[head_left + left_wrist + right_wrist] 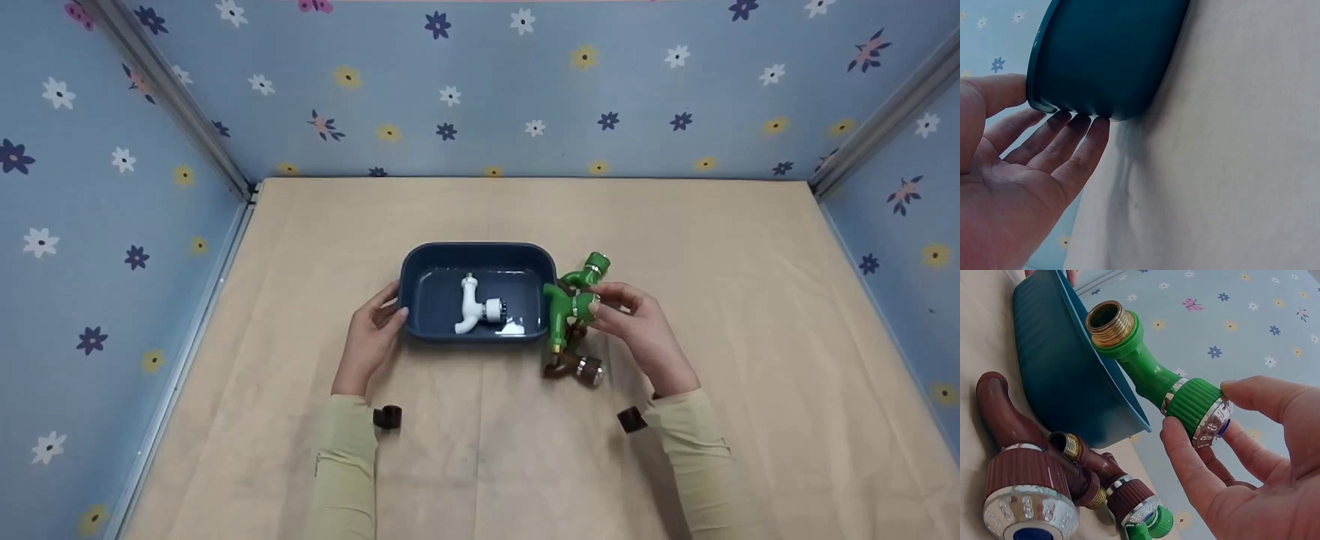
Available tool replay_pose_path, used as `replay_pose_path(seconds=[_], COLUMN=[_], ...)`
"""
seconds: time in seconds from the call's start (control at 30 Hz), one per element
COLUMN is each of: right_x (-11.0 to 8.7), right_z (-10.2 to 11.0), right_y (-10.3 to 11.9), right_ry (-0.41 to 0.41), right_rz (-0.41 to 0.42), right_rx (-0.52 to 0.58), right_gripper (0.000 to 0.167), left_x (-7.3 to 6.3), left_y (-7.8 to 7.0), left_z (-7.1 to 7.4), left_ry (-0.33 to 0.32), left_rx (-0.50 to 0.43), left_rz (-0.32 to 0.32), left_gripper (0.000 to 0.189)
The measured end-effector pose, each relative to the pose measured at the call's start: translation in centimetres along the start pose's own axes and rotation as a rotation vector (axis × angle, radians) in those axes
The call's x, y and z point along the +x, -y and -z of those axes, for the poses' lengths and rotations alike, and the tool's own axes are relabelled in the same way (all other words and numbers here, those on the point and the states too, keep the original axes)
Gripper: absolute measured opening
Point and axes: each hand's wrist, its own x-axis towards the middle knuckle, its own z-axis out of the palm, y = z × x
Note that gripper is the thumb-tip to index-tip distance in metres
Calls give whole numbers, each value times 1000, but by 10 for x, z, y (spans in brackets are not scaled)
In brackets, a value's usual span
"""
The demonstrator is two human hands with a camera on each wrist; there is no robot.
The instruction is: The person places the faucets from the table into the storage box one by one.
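Observation:
A dark blue plastic basin (480, 335) sits on the table with a white faucet (471, 304) lying inside. My left hand (369, 334) grips its left end, thumb at the rim and fingertips against the outer wall (1106, 62). Over the basin's right edge, my right hand (645, 330) pinches a green faucet (559, 315) by its ribbed knob (1193, 405). Its brass threaded end (1112, 326) shows in the right wrist view. Beneath it, brown faucets (1024, 475) and another green faucet (596, 266) lie beside the basin.
A beige cloth (480, 450) covers the table. Blue flowered panels (405, 82) stand at the back and both sides, joined by metal posts (180, 97). Small black devices (388, 417) are worn at both wrists.

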Motion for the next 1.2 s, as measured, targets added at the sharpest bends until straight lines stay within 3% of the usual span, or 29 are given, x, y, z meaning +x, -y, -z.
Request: replay_pose_path(seconds=[0.17, 0.43, 0.9, 1.2], right_x=[2, 6, 10, 14], right_z=[-2, -6, -15, -19], right_y=[1, 1, 1, 2], right_ry=[3, 3, 0, -8], right_rz=[-9, -1, -30, -38], right_rx=[21, 58, 56, 12], right_gripper=[46, 39, 39, 41], left_x=[1, 6, 6, 6], left_y=[2, 24, 24, 24], left_z=[0, 2, 3, 1], left_ry=[1, -17, -22, -45], left_rx=[0, 25, 20, 28], left_rz=[3, -18, 3, -20], left_gripper=[51, 50, 51, 49])
